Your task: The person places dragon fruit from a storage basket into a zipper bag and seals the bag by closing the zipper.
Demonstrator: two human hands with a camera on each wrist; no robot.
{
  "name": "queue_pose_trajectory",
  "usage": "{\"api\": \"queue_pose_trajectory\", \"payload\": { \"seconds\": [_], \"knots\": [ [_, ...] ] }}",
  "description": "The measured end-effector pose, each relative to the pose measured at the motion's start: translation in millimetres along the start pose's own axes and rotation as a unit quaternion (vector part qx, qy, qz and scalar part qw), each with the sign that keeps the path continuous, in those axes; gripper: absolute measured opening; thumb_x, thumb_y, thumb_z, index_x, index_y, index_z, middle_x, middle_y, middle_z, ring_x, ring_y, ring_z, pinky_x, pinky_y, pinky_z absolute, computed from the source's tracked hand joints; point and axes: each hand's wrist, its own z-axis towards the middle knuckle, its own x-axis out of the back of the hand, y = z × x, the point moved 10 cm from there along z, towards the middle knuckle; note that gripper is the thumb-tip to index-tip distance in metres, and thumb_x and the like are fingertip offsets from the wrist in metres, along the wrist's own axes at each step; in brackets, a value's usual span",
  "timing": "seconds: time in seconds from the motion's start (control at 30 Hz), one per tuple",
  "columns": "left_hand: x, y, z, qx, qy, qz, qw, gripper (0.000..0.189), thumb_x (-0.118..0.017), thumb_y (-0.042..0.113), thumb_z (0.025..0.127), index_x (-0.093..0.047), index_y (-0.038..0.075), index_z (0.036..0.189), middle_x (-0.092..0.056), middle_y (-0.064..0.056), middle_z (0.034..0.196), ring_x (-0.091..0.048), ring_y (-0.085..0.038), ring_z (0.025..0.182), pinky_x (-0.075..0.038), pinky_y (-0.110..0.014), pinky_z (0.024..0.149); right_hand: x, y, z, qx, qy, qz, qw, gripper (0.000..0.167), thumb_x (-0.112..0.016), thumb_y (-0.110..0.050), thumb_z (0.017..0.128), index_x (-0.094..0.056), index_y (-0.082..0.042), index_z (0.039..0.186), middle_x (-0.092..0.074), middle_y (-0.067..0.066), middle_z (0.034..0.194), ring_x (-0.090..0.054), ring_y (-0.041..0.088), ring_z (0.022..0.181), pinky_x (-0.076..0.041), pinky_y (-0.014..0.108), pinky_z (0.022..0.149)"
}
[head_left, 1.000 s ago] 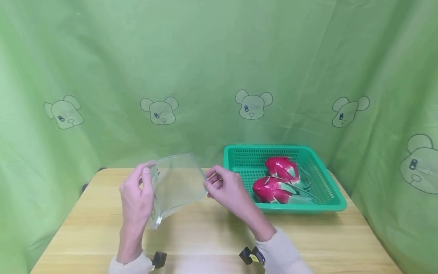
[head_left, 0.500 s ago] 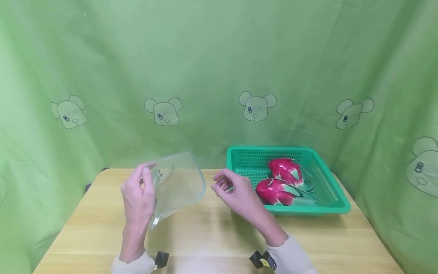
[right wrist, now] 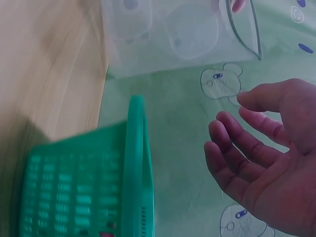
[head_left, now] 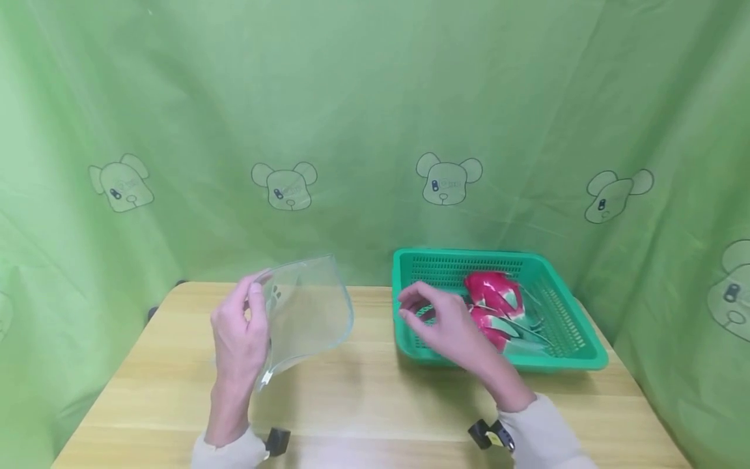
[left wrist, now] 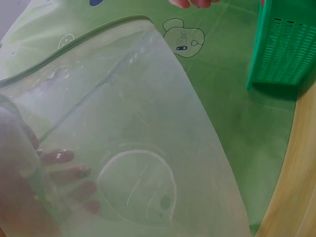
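Note:
My left hand (head_left: 239, 335) grips a clear plastic zip bag (head_left: 310, 309) by its left side, above the table. A small white slider (head_left: 267, 378) sits at the bag's lower corner. In the left wrist view the fingers show through the film, beside a printed outline. My right hand (head_left: 451, 322) is at the left side of a green plastic basket (head_left: 556, 365), its fingers loosely bent and holding nothing. Inside the basket lie two glossy pink-red dragon fruits with green scales; the rear dragon fruit (head_left: 492, 290) shows well, while the front dragon fruit (head_left: 495, 329) is partly behind my right hand.
The basket stands at the back right of the wooden table (head_left: 357, 404). A green curtain (head_left: 363, 98) printed with bear faces hangs close behind the table and along both sides.
My right hand has let go of the bag's right edge and moved right to the basket. The bag's right edge now curves freely. My left hand keeps hold of it, nearly still.

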Motion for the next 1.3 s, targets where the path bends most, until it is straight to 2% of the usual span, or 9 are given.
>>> {"api": "queue_pose_trajectory", "payload": {
  "seconds": [0.2,0.47,0.63,0.83,0.9,0.97,1.03,1.13,1.3],
  "knots": [
    [-1.2,2.0,0.4,-0.003,-0.004,0.003,1.0,0.033,-0.043,0.015,0.109,-0.071,0.003,0.122,-0.072,-0.012,0.123,-0.067,-0.031,0.116,-0.054,-0.048,0.096,12.9,4.3,1.1,0.018,-0.012,-0.024,0.9995,0.026,-0.078,-0.009,0.09,-0.068,-0.013,0.113,-0.072,-0.001,0.106,-0.068,0.013,0.096,-0.062,0.038,0.079],
    [0.9,3.2,0.4,-0.007,0.001,0.008,0.9999,0.033,-0.042,0.011,0.107,-0.072,0.003,0.121,-0.073,-0.013,0.121,-0.069,-0.031,0.111,-0.055,-0.047,0.093,22.2,14.9,3.9,0.013,-0.067,-0.097,0.993,0.039,-0.081,-0.017,0.089,-0.065,-0.012,0.125,-0.068,0.0,0.119,-0.065,0.021,0.109,-0.06,0.038,0.086],
    [1.5,3.2,1.5,-0.008,0.001,0.016,0.9998,0.034,-0.042,0.009,0.106,-0.072,0.003,0.12,-0.074,-0.012,0.12,-0.07,-0.029,0.103,-0.054,-0.033,0.089,30.8,27.7,6.0,-0.01,-0.094,-0.112,0.9892,0.043,-0.081,-0.019,0.089,-0.064,-0.012,0.128,-0.067,0.002,0.123,-0.063,0.023,0.113,-0.06,0.041,0.089],
    [1.9,2.6,1.0,-0.008,0.002,0.024,0.9997,0.034,-0.042,0.009,0.106,-0.072,0.004,0.12,-0.074,-0.011,0.118,-0.07,-0.026,0.098,-0.054,-0.033,0.088,34.9,39.3,6.3,0.002,-0.107,-0.126,0.9862,0.044,-0.081,-0.015,0.087,-0.064,-0.008,0.127,-0.067,0.005,0.124,-0.063,0.025,0.114,-0.057,0.047,0.095],
    [2.4,2.9,0.7,-0.011,0.003,0.024,0.9996,0.034,-0.042,0.008,0.105,-0.072,0.004,0.12,-0.074,-0.011,0.117,-0.069,-0.025,0.093,-0.054,-0.03,0.087,35.6,44.1,6.0,0.002,-0.113,-0.131,0.9849,0.045,-0.082,-0.013,0.086,-0.064,-0.007,0.127,-0.067,0.007,0.125,-0.063,0.027,0.114,-0.056,0.048,0.096],
    [3.1,3.1,0.5,-0.014,0.005,0.026,0.9996,0.035,-0.042,0.006,0.104,-0.072,0.004,0.12,-0.075,-0.01,0.116,-0.066,-0.024,0.083,-0.051,-0.023,0.079,36.6,49.4,6.0,-0.002,-0.121,-0.134,0.9836,0.046,-0.082,-0.011,0.086,-0.064,-0.006,0.128,-0.068,0.008,0.126,-0.064,0.029,0.116,-0.056,0.049,0.097],
    [3.4,3.4,0.5,-0.016,0.006,0.026,0.9995,0.035,-0.042,0.005,0.103,-0.072,0.003,0.119,-0.075,-0.01,0.116,-0.064,-0.021,0.082,-0.049,-0.019,0.078,38.8,54.6,5.7,-0.006,-0.127,-0.139,0.9821,0.047,-0.082,-0.009,0.085,-0.064,-0.005,0.128,-0.068,0.009,0.126,-0.064,0.03,0.117,-0.056,0.05,0.097],
    [3.9,4.4,0.5,-0.02,0.007,0.026,0.9994,0.035,-0.042,0.004,0.103,-0.072,0.003,0.119,-0.075,-0.011,0.114,-0.058,-0.02,0.069,-0.046,-0.018,0.069,42.6,61.6,4.9,-0.015,-0.138,-0.147,0.9794,0.046,-0.08,-0.006,0.085,-0.064,-0.005,0.128,-0.068,0.009,0.127,-0.064,0.03,0.115,-0.056,0.05,0.096],
    [4.0,5.1,1.7,-0.018,0.006,0.025,0.9995,0.035,-0.041,0.006,0.105,-0.072,0.003,0.12,-0.075,-0.013,0.11,-0.048,-0.023,0.058,-0.044,-0.02,0.064,49.1,70.4,3.3,-0.025,-0.153,-0.159,0.975,0.045,-0.08,-0.005,0.085,-0.065,-0.004,0.128,-0.068,0.01,0.124,-0.064,0.027,0.107,-0.058,0.048,0.091]
  ]
}}
